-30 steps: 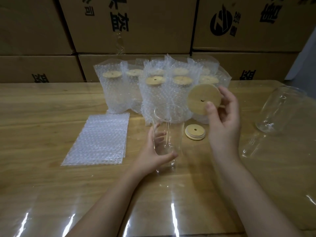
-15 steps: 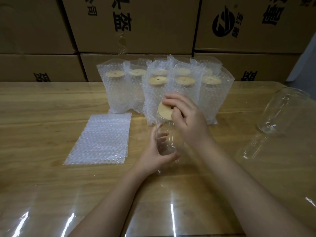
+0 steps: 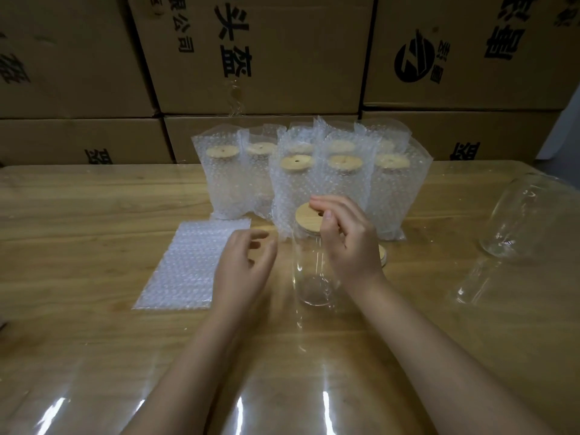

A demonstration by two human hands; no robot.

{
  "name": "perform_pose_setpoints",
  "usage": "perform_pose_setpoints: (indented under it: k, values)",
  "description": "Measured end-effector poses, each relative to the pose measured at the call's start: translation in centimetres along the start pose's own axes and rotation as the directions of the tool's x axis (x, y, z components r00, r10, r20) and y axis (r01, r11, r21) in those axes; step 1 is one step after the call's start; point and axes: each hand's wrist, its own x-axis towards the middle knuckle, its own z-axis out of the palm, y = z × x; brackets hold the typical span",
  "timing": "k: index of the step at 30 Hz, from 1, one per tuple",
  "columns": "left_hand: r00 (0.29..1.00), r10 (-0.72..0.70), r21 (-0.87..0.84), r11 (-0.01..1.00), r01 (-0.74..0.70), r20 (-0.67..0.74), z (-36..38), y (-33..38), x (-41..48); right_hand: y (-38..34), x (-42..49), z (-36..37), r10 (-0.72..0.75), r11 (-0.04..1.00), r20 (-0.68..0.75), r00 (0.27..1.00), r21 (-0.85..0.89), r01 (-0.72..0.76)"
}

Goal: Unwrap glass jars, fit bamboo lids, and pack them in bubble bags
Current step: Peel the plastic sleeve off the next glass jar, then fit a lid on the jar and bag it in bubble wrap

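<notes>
Your right hand (image 3: 348, 243) pinches the lid (image 3: 306, 216) down to seat it on the mid-table jar (image 3: 310, 277); your left hand (image 3: 243, 268) hovers beside, fingers apart.

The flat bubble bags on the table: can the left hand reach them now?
Probably yes: the left hand is open, holds nothing and hovers just beside the flat bubble bags, with nothing lying between them.
</notes>
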Motion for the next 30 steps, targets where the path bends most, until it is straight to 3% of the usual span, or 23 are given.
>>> perform_pose_setpoints:
  k: [2, 5, 7, 10, 14, 19, 21, 24, 25, 27, 30]
  values:
    - [0.997, -0.07, 0.405, 0.911, 0.074, -0.023, -1.7, -0.9, 1.7, -0.4, 0.2, -0.3, 0.015, 1.0, 0.033, 0.999, -0.022, -0.015]
    - [0.932, -0.336, 0.811, 0.579, 0.091, 0.136, -2.9, -2.1, 3.0, -1.3, 1.0, -0.9, 0.105, 0.99, 0.155, 0.982, -0.112, -0.088]
    - [0.876, -0.448, 0.87, 0.487, 0.074, 0.177, -3.1, -2.2, 3.2, -1.8, 1.8, -1.2, 0.145, 0.966, 0.259, 0.955, -0.247, -0.08]
    - [0.852, -0.482, 0.89, 0.454, 0.044, 0.205, -3.2, -2.1, 3.9, -2.3, 2.6, -1.5, 0.168, 0.91, 0.396, 0.903, -0.414, 0.012]
    - [0.841, -0.514, 0.885, 0.455, 0.101, 0.168, -3.9, -0.7, 5.6, -2.9, 2.6, -1.7, 0.204, 0.905, 0.457, 0.866, -0.424, 0.011]
    - [0.851, -0.483, 0.907, 0.422, 0.019, 0.207, -6.1, 1.2, 5.9, -2.9, 3.6, -1.9, 0.257, 0.896, 0.514, 0.819, -0.445, -0.002]
    - [0.916, -0.367, 0.906, 0.424, 0.009, 0.162, -7.2, 3.0, 5.8, -2.8, 3.8, -2.0, 0.262, 0.9, 0.533, 0.804, -0.436, -0.004]
    - [0.99, 0.045, 0.863, 0.486, -0.137, 0.132, -9.2, 6.3, 5.4, -2.7, 3.5, -1.9, 0.254, 0.921, 0.528, 0.81, -0.387, -0.037]
    - [0.969, 0.217, 0.823, 0.524, -0.221, 0.122, -10.0, 7.4, 5.2, -2.5, 3.4, -1.8, 0.252, 0.932, 0.528, 0.811, -0.359, -0.055]
    - [0.857, 0.508, 0.669, 0.609, -0.426, 0.084, -11.1, 8.8, 4.8, -2.1, 3.4, -1.8, 0.265, 0.95, 0.532, 0.804, -0.285, -0.125]
    - [0.718, 0.696, 0.374, 0.667, -0.644, -0.005, -12.1, 9.2, 4.8, -1.2, 3.7, -2.5, 0.31, 0.951, 0.456, 0.834, -0.145, -0.273]
